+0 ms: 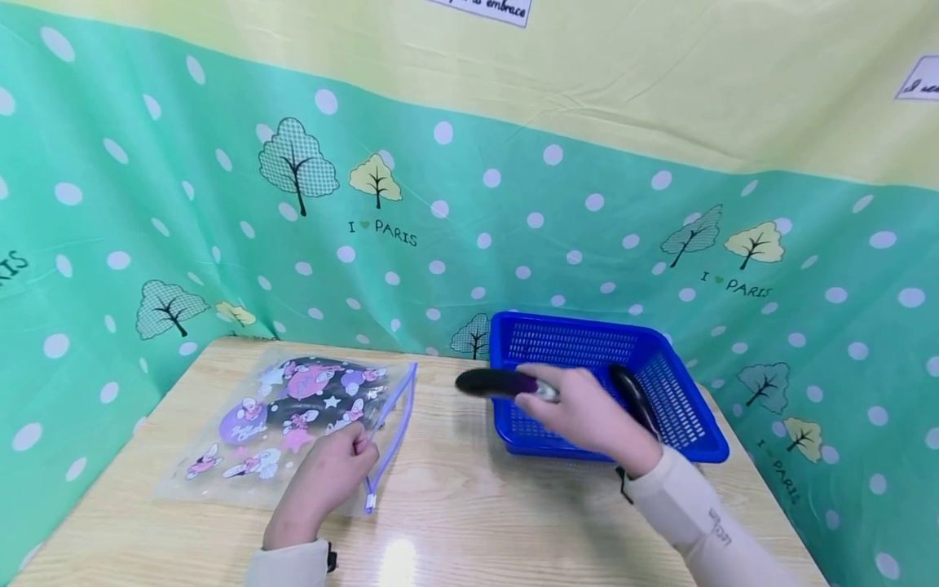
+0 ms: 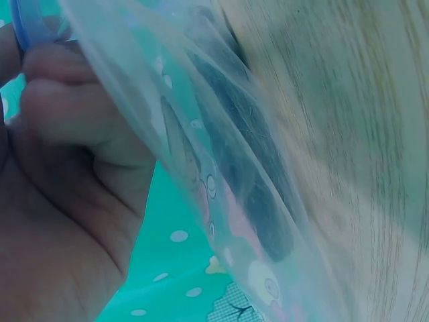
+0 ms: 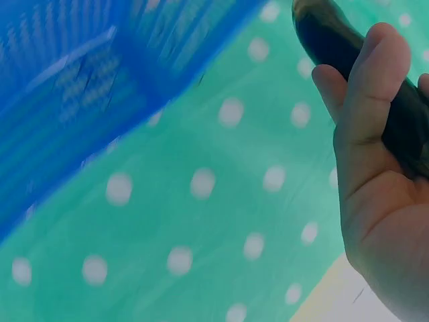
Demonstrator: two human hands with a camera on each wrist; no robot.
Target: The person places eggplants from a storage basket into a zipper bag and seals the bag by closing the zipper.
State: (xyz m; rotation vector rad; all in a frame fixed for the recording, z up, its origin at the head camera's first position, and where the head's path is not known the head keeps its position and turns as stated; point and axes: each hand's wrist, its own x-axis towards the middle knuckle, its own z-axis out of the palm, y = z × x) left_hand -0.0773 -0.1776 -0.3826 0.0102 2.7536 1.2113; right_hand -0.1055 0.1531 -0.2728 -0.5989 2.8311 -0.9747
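On the left of the table lies a clear zip bag [image 1: 244, 425] printed with pink and purple cartoon figures, and long dark things [image 2: 244, 154] show through its plastic. My left hand [image 1: 328, 471] pinches the bag's edge at the purple zip strip [image 1: 399, 436], which stands apart from the other strip. My right hand [image 1: 579, 408] grips a long, dark purple eggplant [image 1: 486, 382] in the air, its free end pointing left over the gap between bag and basket. Another dark eggplant [image 1: 635, 401] lies in the blue basket [image 1: 587, 320], partly hidden by my right wrist.
The basket has slatted walls and stands at the back right of the wooden table [image 1: 440, 522]. A green and yellow curtain [image 1: 513, 244] with dots and trees hangs behind the table and at both sides.
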